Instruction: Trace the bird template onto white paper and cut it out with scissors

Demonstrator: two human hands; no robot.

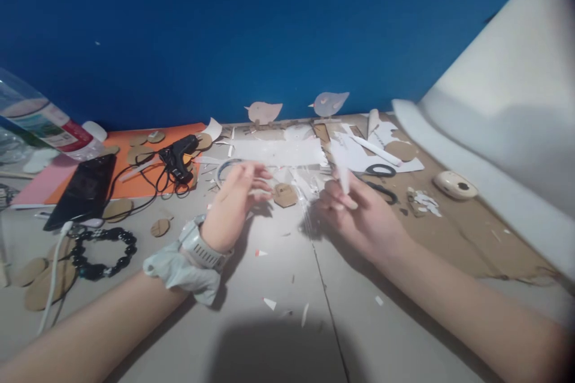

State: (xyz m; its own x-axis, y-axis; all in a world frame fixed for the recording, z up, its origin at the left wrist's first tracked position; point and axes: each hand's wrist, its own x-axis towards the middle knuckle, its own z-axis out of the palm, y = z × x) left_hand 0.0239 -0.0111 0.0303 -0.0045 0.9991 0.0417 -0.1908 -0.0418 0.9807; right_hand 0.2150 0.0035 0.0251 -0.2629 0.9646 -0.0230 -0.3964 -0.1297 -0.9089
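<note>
My left hand (236, 203) hovers over the table with a white watch (200, 245) and a pale scrunchie (179, 272) at the wrist. Its fingers are curled loosely and blurred, and I cannot tell whether they hold anything. My right hand (359, 215) is closed on a white paper strip (342, 167) that sticks up from the fingers. A small brown cardboard tag (286, 194) lies between the two hands. White paper scraps (269, 303) are scattered in front of me.
Black glue gun (179, 155) with cord on orange paper (126, 182), a black phone (85, 188), bead bracelet (101, 251), plastic bottle (45, 122) at left. Two paper birds (265, 111) stand by the blue wall. Scissors (381, 182), white sheets (368, 152), a cream device (454, 184) at right.
</note>
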